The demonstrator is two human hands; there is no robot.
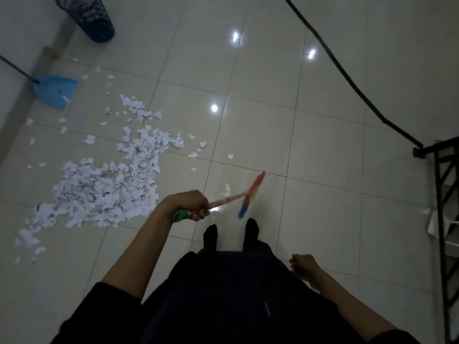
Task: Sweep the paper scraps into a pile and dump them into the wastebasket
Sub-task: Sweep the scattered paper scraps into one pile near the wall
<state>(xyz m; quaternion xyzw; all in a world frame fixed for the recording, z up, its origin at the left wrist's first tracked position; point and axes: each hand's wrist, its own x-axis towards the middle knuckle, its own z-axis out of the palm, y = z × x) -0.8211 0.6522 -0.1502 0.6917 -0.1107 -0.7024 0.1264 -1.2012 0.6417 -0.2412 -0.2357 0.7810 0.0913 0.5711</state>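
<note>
Beside the left hand [190, 203], gripping a broom [238, 198]: paper scraps [104, 192], loosely heaped leftward on the floor. Right hand [301, 265] loosely curled, holding nothing. Step: sweeping; next, gather strays, then fetch dustpan [56, 91] and wastebasket [92, 17], far beyond.

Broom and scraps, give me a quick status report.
Left hand grips the broom; right hand idle, loosely curled. Paper scraps mostly heaped, strays around. Dustpan and wastebasket beyond, nothing blocking.

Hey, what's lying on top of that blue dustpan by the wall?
On the blue dustpan one small white scrap and a dark speck show. Its dark handle runs off left; the floor beneath it is hidden.
</note>
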